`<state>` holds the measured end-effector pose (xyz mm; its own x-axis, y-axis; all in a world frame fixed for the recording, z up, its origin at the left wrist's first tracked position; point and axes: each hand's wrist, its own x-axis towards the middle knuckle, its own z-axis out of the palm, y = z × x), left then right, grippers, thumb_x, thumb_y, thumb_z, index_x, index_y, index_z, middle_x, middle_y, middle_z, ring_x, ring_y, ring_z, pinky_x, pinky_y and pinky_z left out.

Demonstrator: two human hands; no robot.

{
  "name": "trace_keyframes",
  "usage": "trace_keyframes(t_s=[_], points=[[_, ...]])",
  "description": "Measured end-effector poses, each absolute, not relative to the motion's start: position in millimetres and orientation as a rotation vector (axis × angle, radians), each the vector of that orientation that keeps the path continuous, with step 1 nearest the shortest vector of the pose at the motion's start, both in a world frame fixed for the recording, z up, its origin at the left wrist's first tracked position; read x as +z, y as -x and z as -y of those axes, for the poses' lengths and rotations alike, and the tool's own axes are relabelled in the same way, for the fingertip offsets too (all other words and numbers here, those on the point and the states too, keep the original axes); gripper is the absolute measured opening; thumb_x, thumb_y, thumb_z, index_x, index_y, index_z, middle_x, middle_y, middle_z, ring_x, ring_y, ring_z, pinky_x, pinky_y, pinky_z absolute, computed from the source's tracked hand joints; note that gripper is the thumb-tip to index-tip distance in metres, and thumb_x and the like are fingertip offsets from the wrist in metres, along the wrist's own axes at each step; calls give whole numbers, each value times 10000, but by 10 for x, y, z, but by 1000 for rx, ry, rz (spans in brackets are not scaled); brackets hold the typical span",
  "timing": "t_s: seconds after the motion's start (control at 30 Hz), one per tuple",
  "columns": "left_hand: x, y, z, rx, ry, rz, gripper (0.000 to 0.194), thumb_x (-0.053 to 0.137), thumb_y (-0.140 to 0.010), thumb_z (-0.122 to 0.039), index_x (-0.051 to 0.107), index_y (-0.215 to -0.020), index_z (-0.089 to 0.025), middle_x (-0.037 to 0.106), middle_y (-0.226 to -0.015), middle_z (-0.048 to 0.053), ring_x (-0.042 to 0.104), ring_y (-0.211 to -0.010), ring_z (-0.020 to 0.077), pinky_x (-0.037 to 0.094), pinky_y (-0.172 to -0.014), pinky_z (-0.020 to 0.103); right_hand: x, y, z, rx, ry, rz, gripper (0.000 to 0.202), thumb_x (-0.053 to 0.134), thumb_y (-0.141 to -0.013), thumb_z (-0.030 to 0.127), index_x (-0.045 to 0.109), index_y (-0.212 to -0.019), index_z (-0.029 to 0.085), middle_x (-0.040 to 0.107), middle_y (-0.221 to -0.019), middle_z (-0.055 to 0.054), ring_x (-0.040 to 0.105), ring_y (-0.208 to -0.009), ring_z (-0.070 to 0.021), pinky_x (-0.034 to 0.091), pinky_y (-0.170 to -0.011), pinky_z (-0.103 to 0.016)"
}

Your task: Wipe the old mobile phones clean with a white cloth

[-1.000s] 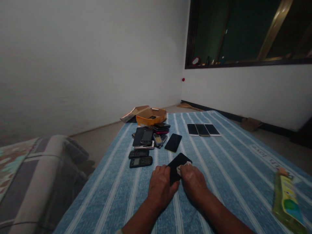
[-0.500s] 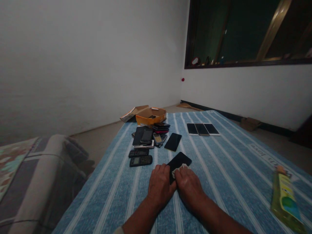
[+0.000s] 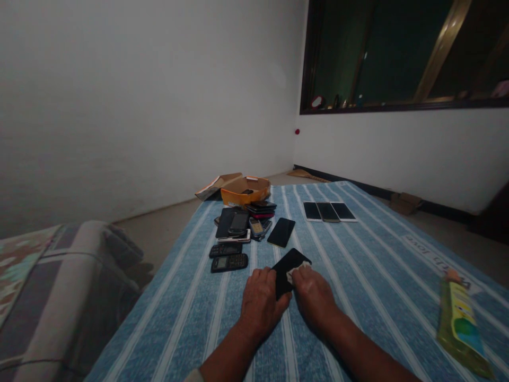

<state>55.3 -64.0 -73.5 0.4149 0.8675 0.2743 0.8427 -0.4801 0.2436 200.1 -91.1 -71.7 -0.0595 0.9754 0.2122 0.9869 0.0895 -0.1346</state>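
Observation:
A black smartphone (image 3: 284, 268) lies slanted on the blue striped cloth, its dark face up. My left hand (image 3: 260, 300) grips its left and near edges, thumb along the near end. A crumpled white tissue (image 3: 297, 271) is pinched in my right hand (image 3: 314, 295) and touches the phone's right side. Just beyond lies another dark smartphone (image 3: 281, 232). To the left are two black keypad phones, the nearer keypad phone (image 3: 229, 262) and the farther keypad phone (image 3: 226, 250), by a pile of mixed phones (image 3: 238, 221).
An open orange cardboard box (image 3: 234, 198) stands at the far left end of the cloth (image 3: 191, 323). Three smartphones (image 3: 329, 211) lie side by side at the far right. A bottle of yellow-green liquid (image 3: 463, 323) lies near the right edge. A draped seat (image 3: 79, 286) is at left.
My right hand has slid the tissue a little to the right and away from me across the phone. My left hand stays on the phone's edge.

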Motion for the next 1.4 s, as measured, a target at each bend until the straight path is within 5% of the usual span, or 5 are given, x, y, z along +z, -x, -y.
trace_keyframes(t_s=[0.13, 0.5, 0.97, 1.13, 1.4], points=[[-688, -559, 653, 516, -2572, -1578, 190, 621, -816, -285, 597, -961, -165, 657, -1036, 102, 560, -977, 284, 442, -869, 405, -822, -1878, 971, -140, 1882, 2149, 267, 500, -907, 58, 673, -1096, 135, 665, -1174, -157, 560, -1195, -266, 388, -1029, -346], [-734, -546, 640, 561, -2558, -1558, 270, 665, -781, -303, 599, -1011, -176, 650, -1067, 89, 548, -995, 285, 431, -886, 419, -666, -2132, 849, -42, 1955, 2098, 289, 438, -929, 68, 693, -1023, 165, 700, -1070, -100, 636, -1006, -219, 434, -879, -274], [-695, -295, 563, 516, -2460, -1327, 626, 735, -613, -174, 552, -1212, -173, 599, -1277, 128, 544, -1182, 308, 456, -1007, 430, -813, -1945, 962, -130, 1992, 2235, 416, 457, -897, 37, 590, -1290, 54, 537, -1369, -223, 451, -1323, -318, 384, -1064, -366], [-688, -164, 512, 491, -2359, -1257, 723, 726, -593, -145, 524, -1286, -198, 538, -1395, 130, 495, -1286, 309, 394, -1093, 447, -725, -2063, 920, -43, 1912, 2217, 344, 417, -919, 33, 678, -1131, 111, 639, -1213, -161, 544, -1201, -260, 414, -998, -311], [-653, -141, 495, 526, -2280, -1171, 610, 701, -634, -180, 542, -1223, -176, 606, -1258, 116, 560, -1163, 299, 434, -1015, 431, -714, -2376, 770, 6, 1873, 2181, 293, 420, -933, 101, 689, -1020, 178, 660, -1047, -93, 583, -1033, -213, 425, -848, -258]])
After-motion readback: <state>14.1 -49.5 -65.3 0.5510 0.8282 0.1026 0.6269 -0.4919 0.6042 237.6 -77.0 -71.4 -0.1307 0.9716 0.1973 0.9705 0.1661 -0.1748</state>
